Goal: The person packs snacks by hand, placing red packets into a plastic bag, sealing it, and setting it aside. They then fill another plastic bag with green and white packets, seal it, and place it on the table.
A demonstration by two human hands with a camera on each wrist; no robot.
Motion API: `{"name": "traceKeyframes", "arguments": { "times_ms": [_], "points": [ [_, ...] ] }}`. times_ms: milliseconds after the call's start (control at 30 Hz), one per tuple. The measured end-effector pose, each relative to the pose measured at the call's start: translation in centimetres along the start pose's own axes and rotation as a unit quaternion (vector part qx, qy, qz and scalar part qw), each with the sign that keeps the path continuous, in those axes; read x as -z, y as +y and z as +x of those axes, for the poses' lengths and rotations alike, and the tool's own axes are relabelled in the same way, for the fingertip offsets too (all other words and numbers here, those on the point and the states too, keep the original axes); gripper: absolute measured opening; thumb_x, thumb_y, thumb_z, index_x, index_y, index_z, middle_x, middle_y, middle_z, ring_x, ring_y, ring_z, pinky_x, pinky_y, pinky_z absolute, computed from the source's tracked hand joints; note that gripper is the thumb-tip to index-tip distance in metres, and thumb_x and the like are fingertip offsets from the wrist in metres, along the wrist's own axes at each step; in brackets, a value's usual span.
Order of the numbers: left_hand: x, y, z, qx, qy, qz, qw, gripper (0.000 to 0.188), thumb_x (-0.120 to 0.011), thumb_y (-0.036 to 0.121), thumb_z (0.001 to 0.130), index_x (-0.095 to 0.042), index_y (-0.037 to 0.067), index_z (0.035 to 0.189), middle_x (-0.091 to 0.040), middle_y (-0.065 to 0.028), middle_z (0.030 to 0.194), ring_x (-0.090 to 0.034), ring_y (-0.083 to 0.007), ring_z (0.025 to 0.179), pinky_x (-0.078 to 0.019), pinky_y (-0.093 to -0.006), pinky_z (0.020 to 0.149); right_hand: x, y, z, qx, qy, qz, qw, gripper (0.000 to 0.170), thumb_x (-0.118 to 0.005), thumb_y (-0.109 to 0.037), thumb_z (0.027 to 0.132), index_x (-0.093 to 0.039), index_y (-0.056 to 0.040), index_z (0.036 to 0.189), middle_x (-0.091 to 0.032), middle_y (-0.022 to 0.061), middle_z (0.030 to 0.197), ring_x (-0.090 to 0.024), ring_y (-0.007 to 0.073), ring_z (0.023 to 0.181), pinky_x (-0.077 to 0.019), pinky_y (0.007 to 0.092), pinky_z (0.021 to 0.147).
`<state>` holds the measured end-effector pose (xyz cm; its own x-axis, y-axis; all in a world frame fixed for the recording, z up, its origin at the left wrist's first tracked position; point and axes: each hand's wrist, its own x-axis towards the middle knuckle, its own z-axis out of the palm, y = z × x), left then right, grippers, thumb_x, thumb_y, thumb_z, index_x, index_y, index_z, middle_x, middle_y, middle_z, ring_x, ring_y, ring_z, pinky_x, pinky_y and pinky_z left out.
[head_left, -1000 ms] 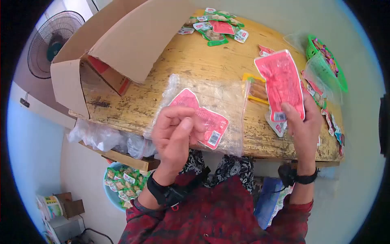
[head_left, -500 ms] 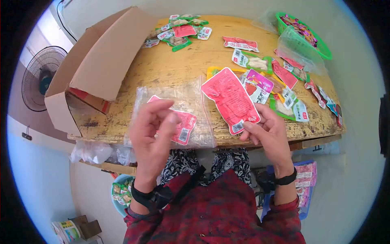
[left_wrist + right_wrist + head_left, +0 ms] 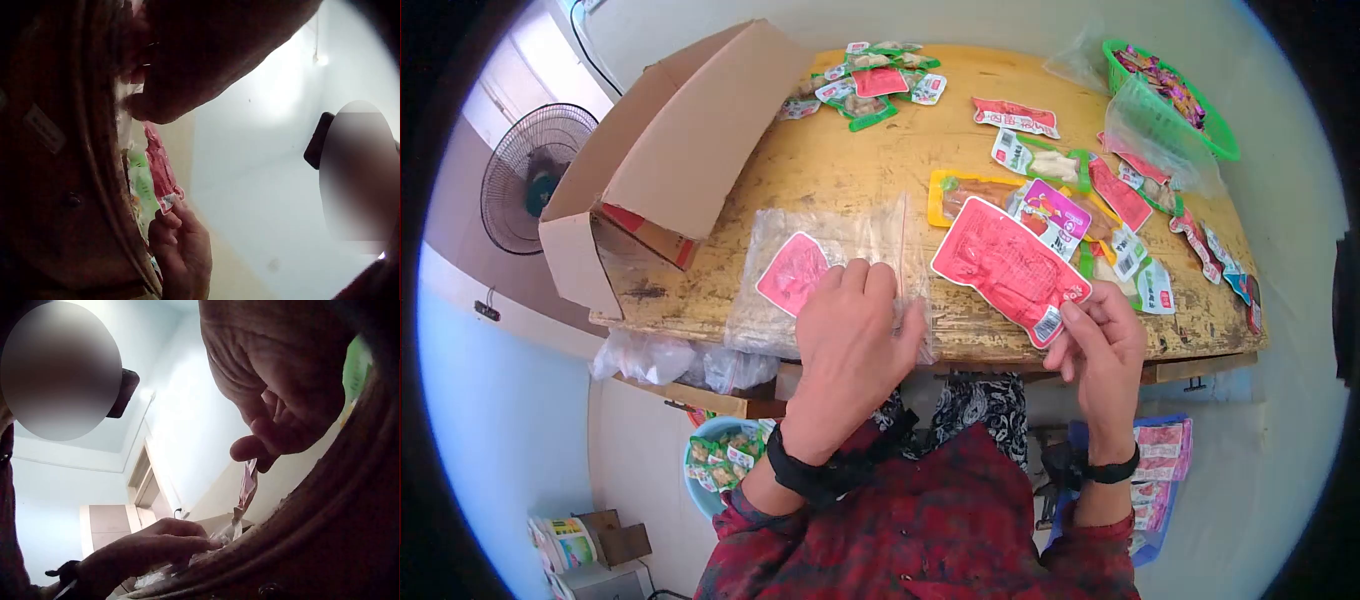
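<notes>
My right hand (image 3: 1105,335) pinches the barcode corner of a red vacuum-sealed food packet (image 3: 1005,265) between thumb and fingers. The packet's printed back faces up, raised near the table's front edge. My left hand (image 3: 855,335) rests palm down on a clear plastic bag (image 3: 760,325), its thumb spread to the right. A second red packet (image 3: 793,272) lies at the bag, its right part hidden under the left hand. In the right wrist view, the left hand (image 3: 153,547) reaches low along the table edge, fingers fairly straight at the plastic.
Mixed snack packets (image 3: 1055,215) lie beyond my right hand. More form a pile (image 3: 875,85) at the back. A cardboard box (image 3: 690,120) stands on the left, a green basket (image 3: 1222,135) at back right. Below are a blue basin (image 3: 700,465) of packets and a fan (image 3: 530,180) beyond the box.
My left hand has turned from raised, with thumb near fingers, to palm down on the plastic bag and its red packet. The right hand still holds its packet, now lower and tilted left.
</notes>
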<state>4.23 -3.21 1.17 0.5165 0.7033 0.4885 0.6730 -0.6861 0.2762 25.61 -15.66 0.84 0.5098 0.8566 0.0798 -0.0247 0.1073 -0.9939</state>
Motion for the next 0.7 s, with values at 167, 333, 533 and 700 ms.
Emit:
{"name": "traceKeyframes", "arguments": {
  "times_ms": [167,333,533,700],
  "points": [
    [-0.2,-0.8,-0.3,0.035,0.024,-0.136,0.990,0.017,-0.073,0.012,0.088,-0.060,0.003,0.083,-0.059,-0.0100,0.075,-0.060,-0.0243,0.067,-0.0466,-0.0369,0.060,0.2,-0.5,-0.9,-0.016,-0.012,0.024,1.000,0.015,-0.059,-0.009,0.102,-0.063,0.0010,0.112,-0.067,0.0046,0.079,-0.062,0.0092,0.055,-0.0373,0.0200,0.043],
    [1.1,-1.3,-0.5,0.082,0.034,-0.260,0.961,0.010,-0.071,0.005,0.091,-0.062,0.003,0.086,-0.060,-0.0077,0.074,-0.058,-0.0172,0.060,-0.0450,-0.0306,0.055,-0.8,-0.7,-0.6,-0.044,-0.052,0.038,0.997,0.012,-0.059,-0.010,0.101,-0.063,0.0005,0.108,-0.067,0.0043,0.077,-0.061,0.0090,0.052,-0.0364,0.0200,0.042],
    [1.8,-2.1,-0.7,0.005,0.099,-0.219,0.971,0.010,-0.072,0.002,0.085,-0.062,0.005,0.086,-0.060,-0.0095,0.076,-0.061,-0.0263,0.066,-0.0484,-0.0379,0.059,-2.0,-1.8,0.9,-0.043,-0.056,-0.006,0.997,0.010,-0.060,-0.011,0.101,-0.063,-0.0011,0.103,-0.066,0.0030,0.075,-0.059,0.0073,0.050,-0.0356,0.0196,0.042],
    [1.6,-0.9,-0.6,-0.051,0.110,-0.191,0.974,0.012,-0.072,0.003,0.081,-0.061,0.005,0.086,-0.061,-0.0106,0.078,-0.063,-0.0312,0.072,-0.0495,-0.0419,0.064,-3.6,-2.4,1.2,-0.055,-0.124,-0.064,0.989,0.009,-0.059,-0.011,0.102,-0.062,-0.0030,0.102,-0.065,0.0011,0.074,-0.059,0.0059,0.051,-0.0353,0.0186,0.042]
  ]
}}
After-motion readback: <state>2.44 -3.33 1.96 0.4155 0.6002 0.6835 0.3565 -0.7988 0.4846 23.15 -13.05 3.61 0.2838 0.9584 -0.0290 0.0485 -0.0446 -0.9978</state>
